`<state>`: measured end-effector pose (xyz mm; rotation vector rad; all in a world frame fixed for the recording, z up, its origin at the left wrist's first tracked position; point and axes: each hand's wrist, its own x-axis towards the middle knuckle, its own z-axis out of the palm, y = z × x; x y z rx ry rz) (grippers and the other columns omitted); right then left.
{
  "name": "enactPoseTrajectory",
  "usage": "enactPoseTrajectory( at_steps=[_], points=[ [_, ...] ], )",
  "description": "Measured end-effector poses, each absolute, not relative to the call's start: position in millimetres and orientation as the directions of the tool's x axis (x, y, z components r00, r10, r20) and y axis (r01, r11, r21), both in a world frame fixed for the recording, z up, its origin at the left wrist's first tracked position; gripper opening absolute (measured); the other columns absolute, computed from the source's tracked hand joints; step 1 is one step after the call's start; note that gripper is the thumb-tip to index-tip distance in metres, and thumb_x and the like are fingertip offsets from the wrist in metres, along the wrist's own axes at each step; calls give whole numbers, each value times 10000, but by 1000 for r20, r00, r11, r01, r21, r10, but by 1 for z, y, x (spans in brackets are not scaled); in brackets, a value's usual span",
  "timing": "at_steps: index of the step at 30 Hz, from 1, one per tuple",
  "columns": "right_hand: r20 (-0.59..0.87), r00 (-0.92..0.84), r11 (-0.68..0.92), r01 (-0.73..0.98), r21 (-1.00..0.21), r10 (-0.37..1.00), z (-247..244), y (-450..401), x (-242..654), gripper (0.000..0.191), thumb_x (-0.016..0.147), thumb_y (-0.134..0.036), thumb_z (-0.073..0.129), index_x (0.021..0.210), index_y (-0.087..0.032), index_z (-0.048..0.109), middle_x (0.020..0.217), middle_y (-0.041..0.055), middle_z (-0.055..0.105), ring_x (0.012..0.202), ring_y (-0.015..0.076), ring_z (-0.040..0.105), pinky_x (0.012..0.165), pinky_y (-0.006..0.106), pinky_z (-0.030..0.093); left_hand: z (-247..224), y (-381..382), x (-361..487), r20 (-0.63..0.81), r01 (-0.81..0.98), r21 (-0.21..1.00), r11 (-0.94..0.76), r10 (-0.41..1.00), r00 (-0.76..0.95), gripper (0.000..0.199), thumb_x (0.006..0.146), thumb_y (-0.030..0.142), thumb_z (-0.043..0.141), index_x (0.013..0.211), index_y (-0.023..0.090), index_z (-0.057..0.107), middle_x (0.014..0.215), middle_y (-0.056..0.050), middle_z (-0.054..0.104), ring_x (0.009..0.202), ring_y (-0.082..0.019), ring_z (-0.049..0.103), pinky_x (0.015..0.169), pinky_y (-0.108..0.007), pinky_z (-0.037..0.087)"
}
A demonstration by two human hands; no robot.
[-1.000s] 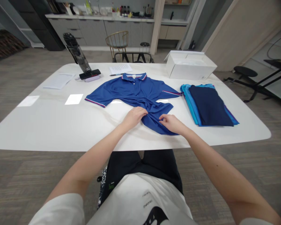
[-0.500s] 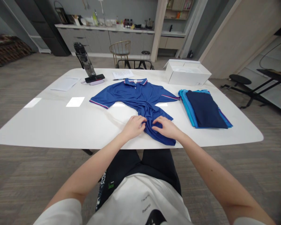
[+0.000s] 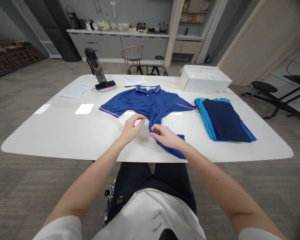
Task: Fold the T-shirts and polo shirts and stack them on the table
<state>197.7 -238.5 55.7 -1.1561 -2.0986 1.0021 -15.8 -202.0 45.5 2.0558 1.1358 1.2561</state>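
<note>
A blue polo shirt (image 3: 150, 100) with striped sleeve cuffs lies on the white table, its collar toward the far side. Its body is bunched into a narrow twist that runs toward the near edge. My right hand (image 3: 163, 135) is closed on the bunched cloth near its lower part. To the left of the twist is my left hand (image 3: 133, 126), thumb and fingers apart, holding nothing. A stack of folded shirts (image 3: 226, 120), dark navy on top and light blue beneath, rests right of the polo, touching or nearly touching its right sleeve.
A white box (image 3: 203, 80) stands at the far right of the table (image 3: 57, 140). At the far left are a handheld vacuum (image 3: 97, 70), paper sheets (image 3: 75, 90) and a pen (image 3: 130, 86). Chairs and a kitchen counter are beyond.
My left hand has let go of the cloth and moved left. The shirt's lower part is gathered narrower beside my right hand. The view has shifted slightly.
</note>
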Motion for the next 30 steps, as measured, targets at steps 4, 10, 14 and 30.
enactPoseTrajectory(
  at_steps=[4,10,14,30],
  points=[
    [55,-806,247,114,-962,590,78,-270,139,308,940,-451,655,1100,-192,697,979,35,721,811,155,634,743,272,493,69,-193,-31,433,449,668,-594,800,415,222,987,332,536,1056,216,712,1107,-47,734,1072,-200,675,1003,-356,526],
    [71,-582,293,297,-909,810,43,-245,174,310,1016,-416,529,1079,-179,718,1037,84,741,957,212,688,923,385,537,30,-213,-38,183,740,404,-538,840,511,362,1028,352,448,1287,202,652,1291,-113,677,1162,-246,658,1029,-413,520],
    [228,-511,521,553,-651,829,6,-232,214,301,1022,-311,496,1246,-186,653,1349,142,632,1271,256,582,1132,463,431,-16,-239,-35,175,911,264,-318,944,279,623,1044,483,392,1557,130,395,1589,-233,420,1472,-363,409,1167,-598,357],
    [-291,-75,138,969,203,954,23,-309,323,275,1035,-346,455,1057,-180,674,848,162,741,791,326,742,677,392,521,-25,-260,-67,145,943,174,-282,955,259,698,1014,619,371,1581,212,402,1648,-157,360,1537,-365,305,1234,-667,203]
  ],
)
